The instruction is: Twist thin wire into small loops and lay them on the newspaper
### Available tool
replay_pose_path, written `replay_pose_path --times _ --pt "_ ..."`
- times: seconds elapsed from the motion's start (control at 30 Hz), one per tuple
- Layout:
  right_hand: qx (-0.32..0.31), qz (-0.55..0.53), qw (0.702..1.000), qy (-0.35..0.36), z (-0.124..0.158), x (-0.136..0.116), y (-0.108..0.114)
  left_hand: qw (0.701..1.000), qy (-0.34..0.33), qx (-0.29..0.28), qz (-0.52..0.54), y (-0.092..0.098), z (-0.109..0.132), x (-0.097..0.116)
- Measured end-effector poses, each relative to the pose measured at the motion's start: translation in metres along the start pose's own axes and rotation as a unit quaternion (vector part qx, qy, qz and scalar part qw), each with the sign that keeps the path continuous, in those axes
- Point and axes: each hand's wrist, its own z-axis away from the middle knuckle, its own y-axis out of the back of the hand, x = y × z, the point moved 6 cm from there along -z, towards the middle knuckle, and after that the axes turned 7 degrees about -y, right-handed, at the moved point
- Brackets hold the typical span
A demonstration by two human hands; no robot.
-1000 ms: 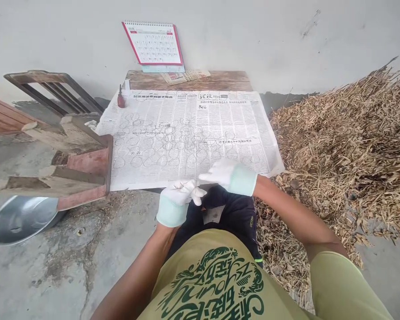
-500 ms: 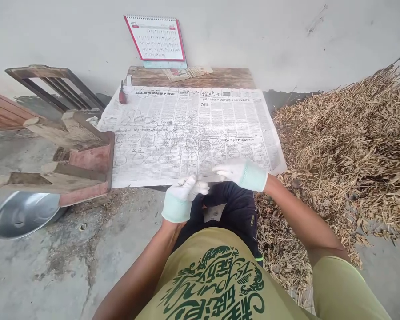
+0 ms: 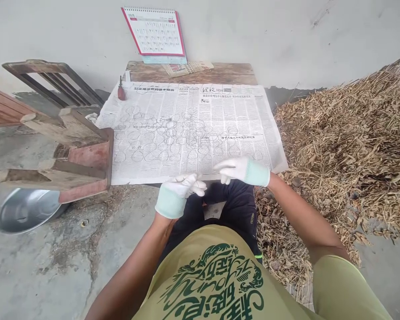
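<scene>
A large newspaper (image 3: 186, 129) with pen-drawn circles lies spread over a low wooden table (image 3: 220, 71). Both my hands wear white gloves with pale green cuffs. My left hand (image 3: 182, 189) hovers just below the paper's near edge, over my dark trousers, with fingers loosely stretched to the right and nothing in them. My right hand (image 3: 242, 170) rests at the near edge of the newspaper, fingers stretched out leftward and thumb down, holding nothing. A small gap separates the two hands.
A red-framed calendar (image 3: 155, 33) leans on the wall behind the table, above a folded paper (image 3: 186, 68). A small red bottle (image 3: 121, 91) stands at the newspaper's far left corner. An overturned wooden stool (image 3: 63, 151) and a metal basin (image 3: 23, 209) sit left. Dry stalks (image 3: 346, 133) pile up right.
My right hand has drawn away to the right from my left hand, which it was touching a second ago. The left hand has barely moved.
</scene>
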Motion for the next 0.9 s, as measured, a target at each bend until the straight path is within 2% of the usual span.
replay_pose_path --times 0.13,0.33,0.43,0.5,0.63,0.7,0.77,0.83,0.9 --pt "-0.007 -0.083 0.996 -0.027 -0.009 0.014 -0.004 0.998 -0.041 0.009 -0.036 -0.001 0.001 0.004" --pt "-0.044 -0.099 0.992 -0.061 -0.009 0.020 -0.009 0.988 -0.098 0.016 -0.119 0.004 0.002 0.004" --pt "-0.054 -0.097 0.992 -0.053 -0.007 0.016 -0.002 0.989 -0.095 0.036 -0.106 0.005 0.002 0.003" --pt "-0.034 -0.112 0.993 -0.031 -0.003 0.013 0.008 0.994 -0.079 0.063 -0.048 0.006 0.001 0.001" --pt "0.081 -0.169 0.982 -0.009 0.011 0.016 0.023 0.988 -0.049 0.130 0.072 0.008 -0.006 -0.004" --pt "0.116 -0.192 0.974 -0.009 0.016 0.018 0.010 0.979 -0.047 0.156 0.120 0.006 -0.009 -0.006" --pt "0.090 -0.193 0.977 -0.014 0.012 0.019 -0.021 0.972 -0.050 0.166 0.156 0.000 -0.011 -0.007" --pt "0.074 -0.183 0.980 -0.020 0.001 0.018 -0.055 0.973 -0.043 0.150 0.171 -0.011 -0.011 -0.008" --pt "0.101 -0.186 0.977 -0.009 -0.014 0.016 -0.076 0.978 -0.026 0.120 0.171 -0.024 -0.010 -0.009"
